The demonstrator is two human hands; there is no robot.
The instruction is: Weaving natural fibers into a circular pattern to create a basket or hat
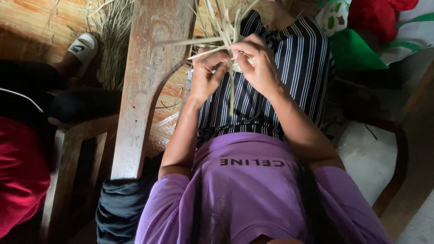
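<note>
My left hand (205, 74) and my right hand (257, 63) meet over my lap, both pinching a small bundle of pale dry grass strips (224, 38). Several strips fan upward and to the left from my fingers, and one strip hangs straight down between my hands. My right fingers curl over the knot of strips; my left fingers press it from the other side. Below are my striped black-and-white trousers (294, 68) and purple shirt (253, 190).
A worn wooden chair arm (144, 81) runs along my left. A heap of loose dry grass (113, 40) lies on the wooden floor beside a foot in a white slipper (82, 47). Red cloth (20, 171) sits at far left, green and red fabric (357, 49) at upper right.
</note>
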